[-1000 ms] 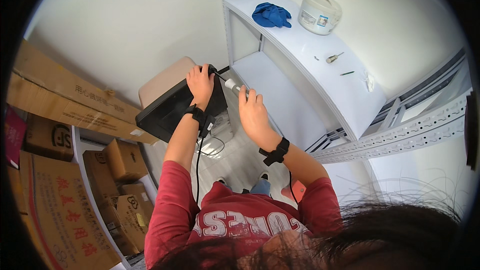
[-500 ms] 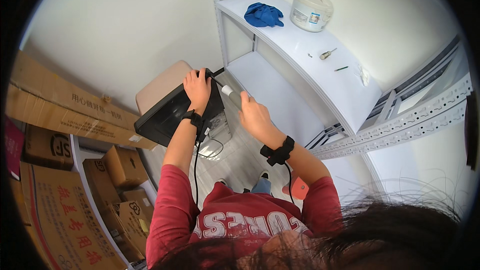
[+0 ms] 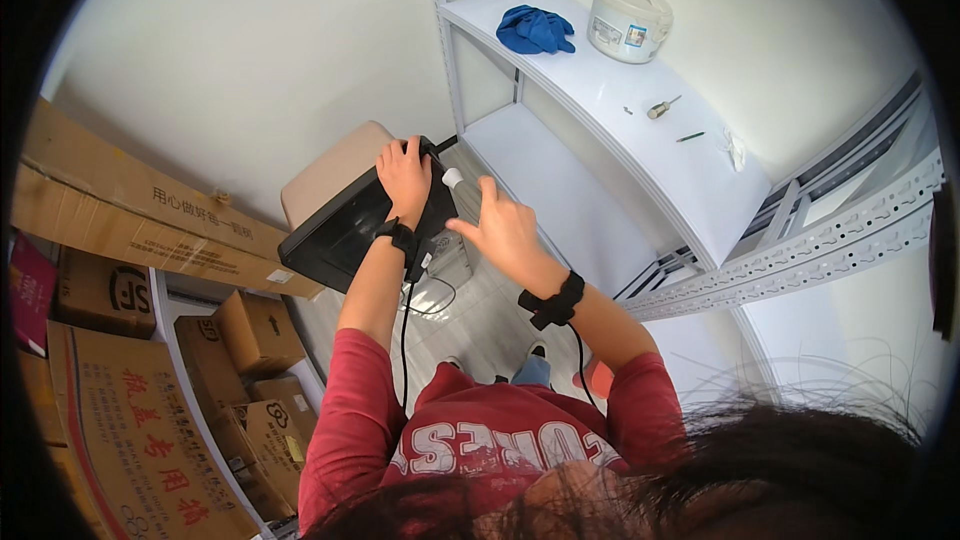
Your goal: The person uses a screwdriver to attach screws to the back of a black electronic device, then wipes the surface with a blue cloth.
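A black flat monitor [image 3: 340, 228] stands tilted in front of me. My left hand [image 3: 403, 178] has its fingers bent over the monitor's upper right corner and is closed on it. Just right of that corner is a grey cylindrical tool with a white end [image 3: 453, 178]; its exact kind is unclear. My right hand [image 3: 508, 238] is around the tool's grey part, with index finger stretched along it and thumb lifted away. The other fingers are mostly hidden behind the hand. Below the monitor's right side are a thin cable [image 3: 452, 292] and a clear plastic container [image 3: 450, 258].
A beige chair [image 3: 310, 180] is behind the monitor. On the white shelf [image 3: 600, 105] at right lie a blue cloth [image 3: 535, 30], a white rice cooker [image 3: 630, 20], a screwdriver [image 3: 660, 108] and a green pen [image 3: 690, 137]. Cardboard boxes [image 3: 140, 420] fill the left shelving.
My right thumb has lifted away from the grey tool and my index finger has straightened. My left hand keeps its place on the monitor. The whole view has shifted slightly.
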`<action>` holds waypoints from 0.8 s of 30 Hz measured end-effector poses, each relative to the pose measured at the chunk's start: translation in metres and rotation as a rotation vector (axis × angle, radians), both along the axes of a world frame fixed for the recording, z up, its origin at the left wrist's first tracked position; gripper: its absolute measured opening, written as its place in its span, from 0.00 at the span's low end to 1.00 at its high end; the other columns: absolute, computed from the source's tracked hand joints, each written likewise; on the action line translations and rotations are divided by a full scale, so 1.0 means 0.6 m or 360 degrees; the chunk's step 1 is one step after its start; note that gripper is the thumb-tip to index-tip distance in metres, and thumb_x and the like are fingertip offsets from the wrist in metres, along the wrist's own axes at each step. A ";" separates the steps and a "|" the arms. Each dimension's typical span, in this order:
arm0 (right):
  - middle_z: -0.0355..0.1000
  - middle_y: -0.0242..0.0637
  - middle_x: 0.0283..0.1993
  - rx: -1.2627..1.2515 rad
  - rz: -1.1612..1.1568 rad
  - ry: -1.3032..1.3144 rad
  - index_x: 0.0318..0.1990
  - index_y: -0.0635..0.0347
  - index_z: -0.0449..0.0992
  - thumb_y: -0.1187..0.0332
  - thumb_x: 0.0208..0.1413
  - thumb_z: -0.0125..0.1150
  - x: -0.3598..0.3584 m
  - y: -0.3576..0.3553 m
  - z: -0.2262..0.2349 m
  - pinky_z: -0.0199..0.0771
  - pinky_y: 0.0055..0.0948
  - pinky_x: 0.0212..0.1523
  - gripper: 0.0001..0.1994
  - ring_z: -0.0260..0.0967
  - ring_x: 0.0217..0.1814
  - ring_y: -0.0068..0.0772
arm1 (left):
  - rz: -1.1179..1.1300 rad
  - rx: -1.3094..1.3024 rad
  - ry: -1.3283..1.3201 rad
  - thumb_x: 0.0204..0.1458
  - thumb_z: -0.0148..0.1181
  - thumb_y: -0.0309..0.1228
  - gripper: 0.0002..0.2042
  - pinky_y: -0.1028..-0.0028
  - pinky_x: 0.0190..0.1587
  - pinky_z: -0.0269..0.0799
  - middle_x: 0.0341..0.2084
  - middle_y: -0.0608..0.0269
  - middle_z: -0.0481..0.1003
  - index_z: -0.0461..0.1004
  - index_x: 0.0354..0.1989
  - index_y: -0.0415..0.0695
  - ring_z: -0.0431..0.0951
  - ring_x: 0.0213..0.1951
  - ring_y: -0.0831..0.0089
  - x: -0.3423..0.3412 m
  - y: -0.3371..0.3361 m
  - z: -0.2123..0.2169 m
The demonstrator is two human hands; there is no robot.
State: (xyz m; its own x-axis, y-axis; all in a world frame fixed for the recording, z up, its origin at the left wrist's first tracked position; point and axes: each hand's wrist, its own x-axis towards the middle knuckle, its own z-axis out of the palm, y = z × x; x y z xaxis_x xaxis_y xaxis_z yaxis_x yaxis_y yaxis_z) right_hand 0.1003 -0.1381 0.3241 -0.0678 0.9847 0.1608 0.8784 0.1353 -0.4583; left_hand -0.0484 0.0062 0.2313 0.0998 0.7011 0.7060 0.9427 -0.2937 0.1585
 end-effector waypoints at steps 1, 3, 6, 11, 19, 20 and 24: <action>0.68 0.44 0.29 0.0129 0.0075 -0.0039 0.42 0.66 0.67 0.64 0.48 0.62 0.005 -0.002 -0.005 0.72 0.35 0.25 0.18 0.71 0.29 0.44 | -0.0007 0.0016 0.0003 0.38 0.65 0.31 0.16 0.65 0.39 0.62 0.32 0.60 0.70 0.72 0.39 0.48 0.69 0.39 0.61 0.000 -0.001 0.000; 0.68 0.43 0.29 0.0385 0.0221 -0.0118 0.39 0.65 0.67 0.69 0.46 0.62 0.009 -0.007 -0.016 0.73 0.32 0.26 0.15 0.71 0.32 0.42 | -0.0005 -0.0009 0.0017 0.38 0.65 0.31 0.17 0.65 0.40 0.62 0.33 0.61 0.71 0.73 0.40 0.48 0.69 0.40 0.62 -0.001 -0.003 0.000; 0.68 0.42 0.30 0.0706 0.0128 -0.0342 0.37 0.66 0.66 0.75 0.43 0.60 0.008 -0.009 -0.009 0.74 0.31 0.29 0.13 0.69 0.36 0.40 | -0.0024 0.0019 0.0011 0.38 0.65 0.32 0.16 0.65 0.40 0.62 0.33 0.61 0.70 0.73 0.39 0.48 0.69 0.39 0.61 0.001 -0.005 0.000; 0.67 0.47 0.27 0.0529 0.0035 -0.0108 0.36 0.68 0.66 0.70 0.49 0.61 0.005 -0.001 -0.014 0.71 0.37 0.25 0.13 0.71 0.28 0.48 | -0.0013 -0.0005 0.0005 0.39 0.65 0.32 0.16 0.65 0.40 0.62 0.33 0.60 0.70 0.73 0.39 0.48 0.69 0.39 0.61 0.001 -0.003 0.000; 0.69 0.52 0.28 0.0134 -0.0078 0.0160 0.40 0.67 0.63 0.65 0.49 0.63 0.004 -0.006 0.012 0.70 0.40 0.22 0.19 0.70 0.24 0.52 | -0.0020 0.0001 0.0009 0.40 0.65 0.32 0.16 0.66 0.40 0.62 0.33 0.61 0.70 0.72 0.39 0.48 0.69 0.40 0.62 -0.001 -0.003 -0.001; 0.69 0.52 0.27 0.0278 -0.0011 0.0120 0.40 0.67 0.62 0.65 0.49 0.63 0.008 -0.010 -0.002 0.70 0.40 0.22 0.19 0.70 0.23 0.53 | -0.0023 -0.0002 0.0008 0.39 0.65 0.32 0.16 0.66 0.40 0.62 0.33 0.61 0.70 0.72 0.39 0.48 0.69 0.40 0.62 -0.002 -0.002 0.000; 0.69 0.49 0.24 0.0531 0.0184 -0.0048 0.41 0.67 0.62 0.68 0.49 0.62 0.027 -0.008 -0.024 0.69 0.41 0.21 0.17 0.69 0.21 0.54 | -0.0028 -0.0011 0.0006 0.39 0.65 0.32 0.16 0.65 0.40 0.62 0.33 0.60 0.70 0.72 0.39 0.48 0.69 0.40 0.62 0.000 -0.008 -0.001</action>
State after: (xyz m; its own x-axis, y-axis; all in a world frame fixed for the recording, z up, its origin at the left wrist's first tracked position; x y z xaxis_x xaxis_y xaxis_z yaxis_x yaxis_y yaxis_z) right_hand 0.1164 -0.1430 0.3096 -0.1857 0.8637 0.4686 0.8610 0.3728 -0.3460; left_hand -0.0483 0.0014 0.2310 0.1148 0.7040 0.7009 0.9379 -0.3094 0.1571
